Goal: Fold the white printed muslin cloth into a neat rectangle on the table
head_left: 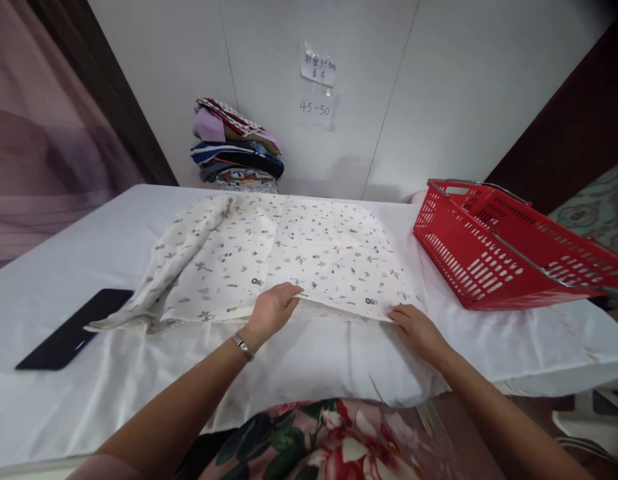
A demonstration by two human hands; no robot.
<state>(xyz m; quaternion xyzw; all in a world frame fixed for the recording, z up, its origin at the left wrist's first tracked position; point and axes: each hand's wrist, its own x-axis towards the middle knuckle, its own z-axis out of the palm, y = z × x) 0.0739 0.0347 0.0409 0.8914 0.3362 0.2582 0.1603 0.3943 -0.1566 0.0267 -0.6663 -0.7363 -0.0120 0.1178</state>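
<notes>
A white cloth (309, 247) printed with small palm trees and other figures lies spread over the table, its left part bunched in loose folds. At the middle of its near edge, my left hand (275, 310) pinches the hem and lifts it slightly. My right hand (419, 330) grips the near right corner, fingers closed on the fabric. Between the hands the edge runs fairly straight, and a lower layer shows under it near my left hand.
To the right stands a red plastic basket (469, 250) with metal handles. A flat black object (73, 330) lies at the left, partly touching the cloth. Folded textiles (239, 147) are stacked at the back by the wall. The table (349, 360) has a white cover.
</notes>
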